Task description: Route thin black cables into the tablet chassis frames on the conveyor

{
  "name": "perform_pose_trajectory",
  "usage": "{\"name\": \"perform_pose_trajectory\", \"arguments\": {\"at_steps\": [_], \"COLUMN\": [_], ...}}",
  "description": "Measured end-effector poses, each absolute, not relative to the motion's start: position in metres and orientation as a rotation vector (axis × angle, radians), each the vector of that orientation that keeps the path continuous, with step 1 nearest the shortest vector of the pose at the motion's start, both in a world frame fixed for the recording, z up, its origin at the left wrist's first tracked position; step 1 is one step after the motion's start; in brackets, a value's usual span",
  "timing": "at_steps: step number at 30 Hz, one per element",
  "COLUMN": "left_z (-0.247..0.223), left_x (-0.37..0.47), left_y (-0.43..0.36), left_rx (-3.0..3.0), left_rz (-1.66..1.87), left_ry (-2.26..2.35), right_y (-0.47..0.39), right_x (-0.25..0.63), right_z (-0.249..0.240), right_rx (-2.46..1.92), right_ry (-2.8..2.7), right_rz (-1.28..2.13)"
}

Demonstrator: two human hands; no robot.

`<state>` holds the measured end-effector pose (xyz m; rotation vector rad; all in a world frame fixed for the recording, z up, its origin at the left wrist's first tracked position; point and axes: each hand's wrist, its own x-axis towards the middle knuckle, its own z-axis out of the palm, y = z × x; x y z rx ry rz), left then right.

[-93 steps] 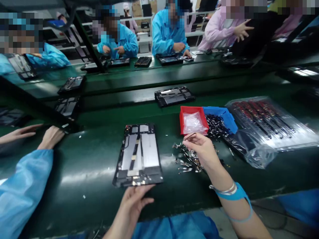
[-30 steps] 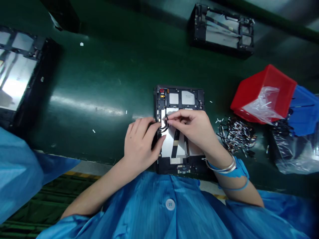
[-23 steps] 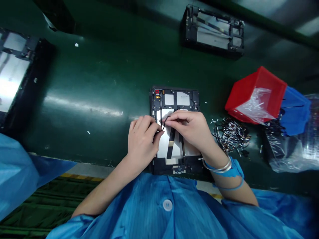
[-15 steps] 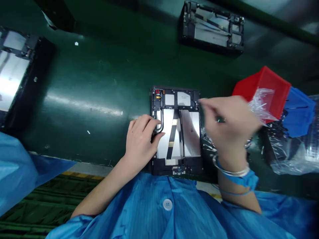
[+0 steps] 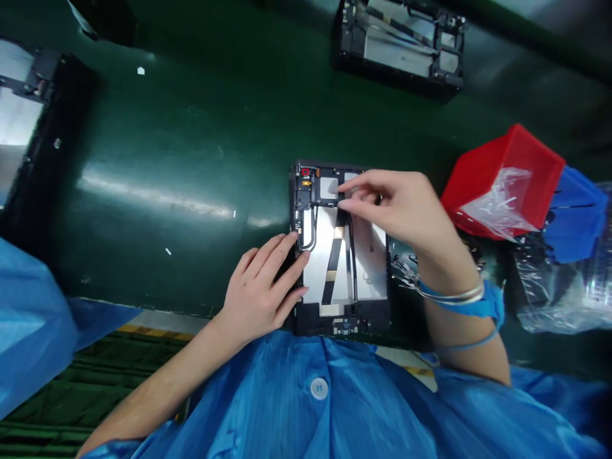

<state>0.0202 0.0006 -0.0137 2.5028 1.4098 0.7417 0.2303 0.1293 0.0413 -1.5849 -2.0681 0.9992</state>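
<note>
An opened tablet, its silver batteries and black flex cable showing, lies at the table's front edge, apparently on a stack of others. My left hand rests along its left edge with fingers spread, the fingertips beside a looped black cable. Over the tablet's upper part is my right hand. Its thumb and index finger point left with a small gap between their tips, near a silver square; the other fingers are curled, and I see nothing held. My right wrist wears a blue band.
A red bin with clear plastic and a blue bin stand at the right, near a plastic bag. Small metallic parts lie beside the tablet. More tablet stacks are at the back and left. A blue sleeve shows at left.
My right hand has moved left from the tablet's right edge to above its upper middle. My left hand has slid slightly down and left, its fingers spreading wider. The view has shifted a little.
</note>
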Motion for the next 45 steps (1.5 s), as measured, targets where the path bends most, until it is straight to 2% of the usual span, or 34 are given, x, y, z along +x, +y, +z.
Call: {"name": "perform_pose_trajectory", "arguments": {"at_steps": [3, 8, 14, 21, 34, 40, 45], "left_z": [-0.015, -0.016, -0.012, -0.007, -0.005, -0.004, -0.006], "left_x": [0.020, 0.019, 0.020, 0.015, 0.010, 0.010, 0.011], "left_y": [0.001, 0.001, 0.001, 0.017, 0.024, 0.026, 0.025], "left_rx": [2.508, 2.506, 2.581, 2.783, 2.810, 2.804, 2.788], "left_rz": [0.753, 0.756, 0.673, 0.492, 0.457, 0.470, 0.509], "left_ry": [1.402, 1.390, 1.417, 1.142, 1.092, 1.071, 1.092], "right_y": [0.140, 0.145, 0.140, 0.135, 0.134, 0.128, 0.092], "right_x": [0.210, 0.201, 0.202, 0.202, 0.200, 0.198, 0.209], "right_z": [0.036, 0.027, 0.022, 0.021, 0.021, 0.021, 0.026], "right_rx": [-1.491, -1.422, -1.420, -1.399, -1.409, -1.493, -1.334], "right_ry": [-2.185, -2.115, -2.081, -2.109, -2.152, -2.288, -2.509], "right_rz": [1.319, 1.477, 1.400, 1.305, 1.216, 0.963, 0.121]}}
